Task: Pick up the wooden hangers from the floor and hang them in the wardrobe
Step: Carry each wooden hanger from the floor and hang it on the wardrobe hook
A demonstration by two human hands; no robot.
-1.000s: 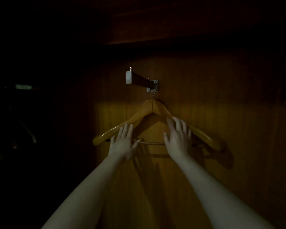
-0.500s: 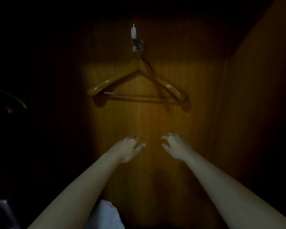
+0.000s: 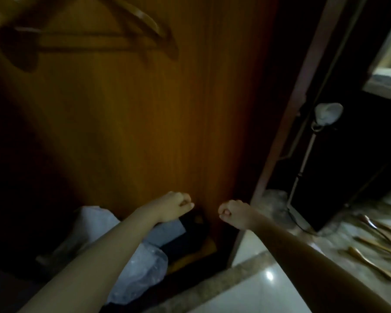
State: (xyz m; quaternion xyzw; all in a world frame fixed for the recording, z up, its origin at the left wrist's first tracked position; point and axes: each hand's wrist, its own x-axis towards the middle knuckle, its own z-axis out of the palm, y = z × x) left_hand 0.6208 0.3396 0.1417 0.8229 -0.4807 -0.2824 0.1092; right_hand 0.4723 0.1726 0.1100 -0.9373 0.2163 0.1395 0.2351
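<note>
A wooden hanger [image 3: 142, 19] hangs at the top left against the wardrobe's back panel [image 3: 145, 120], only its lower part in view. Several more wooden hangers [image 3: 375, 247] lie blurred on the marble floor at the far right. My left hand [image 3: 174, 206] and my right hand [image 3: 235, 213] are low in front of the wardrobe's bottom, close together. Both have their fingers curled in and hold nothing. Both are far below the hung hanger and well left of the ones on the floor.
A white plastic bag [image 3: 140, 267] and dark folded items lie in the wardrobe's bottom. The wardrobe's side frame [image 3: 287, 123] rises on the right. Beyond it stand a black cabinet [image 3: 348, 166] and a thin stand with a white head [image 3: 327, 114]. Pale floor tiles [image 3: 257, 290] lie below.
Both hands left the hung hanger and dropped, fingers curling in. The view swung down and to the right, bringing the floor and the hangers lying there into sight.
</note>
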